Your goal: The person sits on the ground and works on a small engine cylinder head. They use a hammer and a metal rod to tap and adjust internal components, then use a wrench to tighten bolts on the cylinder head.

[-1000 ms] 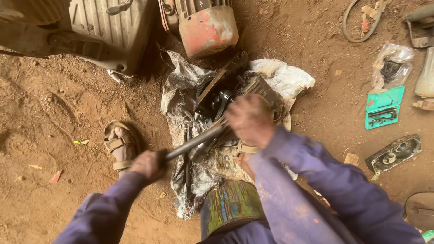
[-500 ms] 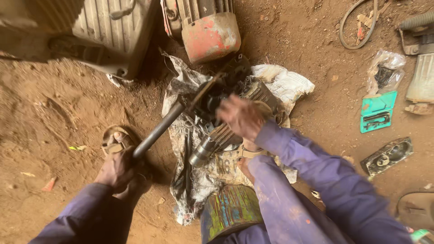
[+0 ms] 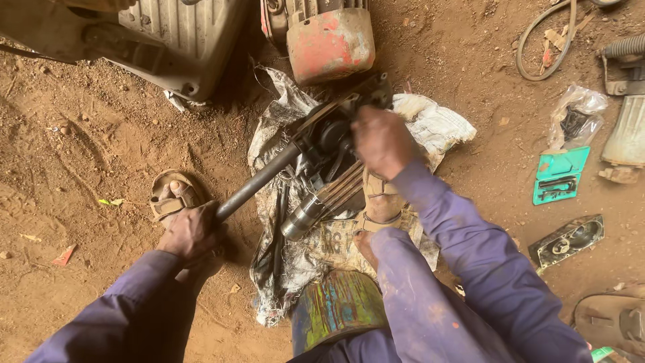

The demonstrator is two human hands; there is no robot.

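Observation:
A greasy metal assembly (image 3: 329,138) with a ribbed grey cylinder (image 3: 326,198) lies on a dirty woven sack (image 3: 430,121) on the dirt ground. My left hand (image 3: 191,232) grips the near end of a long dark metal bar (image 3: 259,181) that runs up and right into the assembly. Over the top of the assembly my right hand (image 3: 379,141) presses down and holds it. A sandalled foot (image 3: 171,195) sits just above my left hand, and another sandalled foot (image 3: 379,202) rests on the sack beside the cylinder.
A red-ended motor (image 3: 329,40) and a ribbed grey housing (image 3: 168,33) stand at the top. At the right lie a teal blister pack (image 3: 561,175), a plastic bag (image 3: 574,121), a hose (image 3: 544,40) and a dark metal plate (image 3: 568,238). A paint-stained can (image 3: 339,306) stands between my legs.
The bar's near end swung down-left from the assembly towards the sandalled foot, with my left hand still on it. My right hand stayed on the assembly.

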